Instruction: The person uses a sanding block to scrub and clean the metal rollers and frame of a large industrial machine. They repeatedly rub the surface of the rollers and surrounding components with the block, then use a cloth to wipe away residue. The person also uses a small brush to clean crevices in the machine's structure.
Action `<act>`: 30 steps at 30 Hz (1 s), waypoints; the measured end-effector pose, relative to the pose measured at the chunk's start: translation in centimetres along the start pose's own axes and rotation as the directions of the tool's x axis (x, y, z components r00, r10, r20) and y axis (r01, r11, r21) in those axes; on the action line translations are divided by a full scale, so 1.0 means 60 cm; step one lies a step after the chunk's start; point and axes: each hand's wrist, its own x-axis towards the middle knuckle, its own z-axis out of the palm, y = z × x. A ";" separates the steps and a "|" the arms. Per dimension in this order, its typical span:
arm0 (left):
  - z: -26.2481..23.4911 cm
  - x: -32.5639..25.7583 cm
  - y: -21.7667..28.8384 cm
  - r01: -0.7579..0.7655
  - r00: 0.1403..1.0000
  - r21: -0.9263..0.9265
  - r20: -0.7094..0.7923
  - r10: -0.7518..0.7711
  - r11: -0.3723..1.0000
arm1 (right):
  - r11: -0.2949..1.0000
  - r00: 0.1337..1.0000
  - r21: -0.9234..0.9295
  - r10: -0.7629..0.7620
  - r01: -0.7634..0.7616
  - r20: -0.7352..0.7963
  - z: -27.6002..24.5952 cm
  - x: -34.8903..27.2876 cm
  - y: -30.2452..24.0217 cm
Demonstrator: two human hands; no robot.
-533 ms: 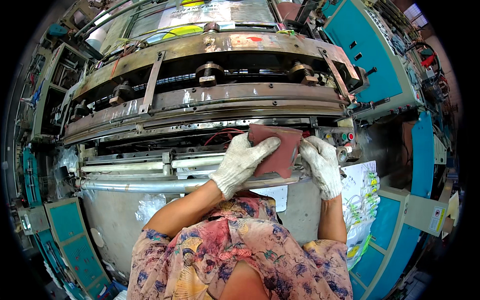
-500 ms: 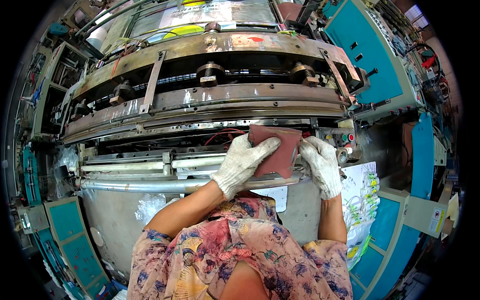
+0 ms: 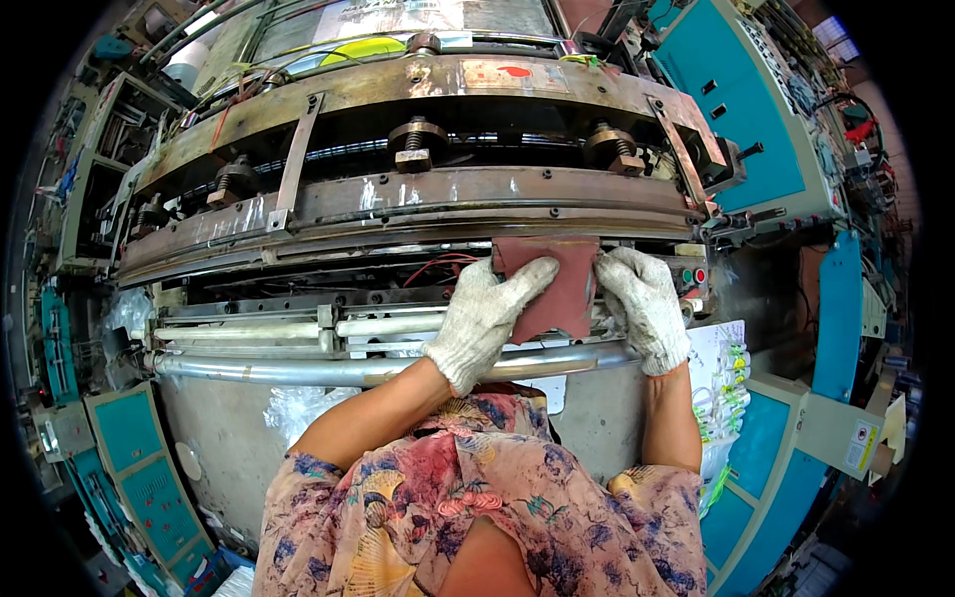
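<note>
Both of my hands wear white knit gloves. My left hand (image 3: 487,318) grips a reddish-brown sheet (image 3: 555,294), which looks like a piece of sandpaper with a ragged lower edge. Its thumb lies across the front, and the other fingers are hidden behind. My right hand (image 3: 642,303) pinches the sheet's right edge with bent fingers. The sheet is held up in front of a long metal machine bar (image 3: 418,199), its top edge close to the bar's lower side.
A silver roller (image 3: 269,370) crosses in front of me, with crumpled clear plastic (image 3: 303,408) below it. Red and green push buttons (image 3: 693,277) sit right of my right hand. Teal cabinets (image 3: 731,119) stand at the right, and packed plastic bags (image 3: 731,398) hang lower right.
Both hands and the sheet have moved slightly away from me, toward the machine bar. The sheet now hangs straighter, and my grip on it stays.
</note>
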 end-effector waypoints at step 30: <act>-0.034 -0.005 0.033 0.048 0.992 -0.198 -0.109 -0.070 0.979 | 0.982 0.986 0.102 0.165 -0.161 -0.033 0.083 -0.006 -0.033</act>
